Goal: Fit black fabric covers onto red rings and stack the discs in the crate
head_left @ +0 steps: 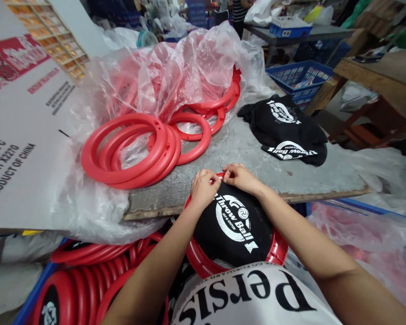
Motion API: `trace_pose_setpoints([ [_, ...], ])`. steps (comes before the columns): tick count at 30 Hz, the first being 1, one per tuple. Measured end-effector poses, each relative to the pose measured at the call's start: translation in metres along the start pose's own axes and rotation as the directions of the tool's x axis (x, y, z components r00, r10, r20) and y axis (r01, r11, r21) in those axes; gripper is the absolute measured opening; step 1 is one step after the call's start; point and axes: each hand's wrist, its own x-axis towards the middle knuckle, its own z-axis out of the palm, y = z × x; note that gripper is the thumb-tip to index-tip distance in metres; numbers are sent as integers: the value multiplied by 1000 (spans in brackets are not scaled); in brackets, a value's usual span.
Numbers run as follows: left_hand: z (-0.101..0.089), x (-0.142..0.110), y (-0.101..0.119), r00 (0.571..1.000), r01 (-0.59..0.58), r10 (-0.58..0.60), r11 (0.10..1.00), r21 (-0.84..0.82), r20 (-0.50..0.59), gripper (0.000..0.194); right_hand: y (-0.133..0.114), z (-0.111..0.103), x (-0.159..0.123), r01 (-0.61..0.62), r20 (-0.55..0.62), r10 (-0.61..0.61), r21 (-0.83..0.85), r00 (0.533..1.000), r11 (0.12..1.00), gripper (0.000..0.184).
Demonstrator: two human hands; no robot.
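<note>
A red plastic ring (pixel 280 247) leans between my body and the table edge, with black printed mesh fabric (pixel 203 234) lying across it. White "Throw Ball" lettering shows on the fabric. At the ring's far rim my left hand (pixel 205 186) is closed, its fingertips pinching the fabric edge against the ring. Close beside it, my right hand (pixel 241 177) also pinches the fabric at the same rim. Toward my shirt, the fabric's near edge lies inside the ring, with a gap between them. What is under my fingertips is partly hidden.
Loose red rings (pixel 125 176) lie on the grey table (pixel 230 149), spilling from a clear plastic bag (pixel 203 54). A pile of black printed fabric pieces (pixel 287 128) rests at right. Below left, a bin holds several covered rings (pixel 88 289). A printed carton (pixel 20 149) stands left.
</note>
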Motion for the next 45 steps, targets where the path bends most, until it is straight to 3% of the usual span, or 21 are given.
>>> trace_pose_setpoints([
  [15,-1,1,3,1000,9,-9,1000,18,3,10,5,2,-3,37,-62,-36,11,997,999,12],
  [29,-1,0,11,998,36,-45,981,190,44,19,-3,0,-4,-40,-55,38,-35,998,999,14],
  [38,-2,0,10,997,37,-47,987,154,59,16,-4,-2,-5,-32,-61,32,9,998,999,14],
  [45,1,0,12,998,30,-43,976,214,52,19,-9,0,-5,-78,-85,71,-80,994,994,15],
])
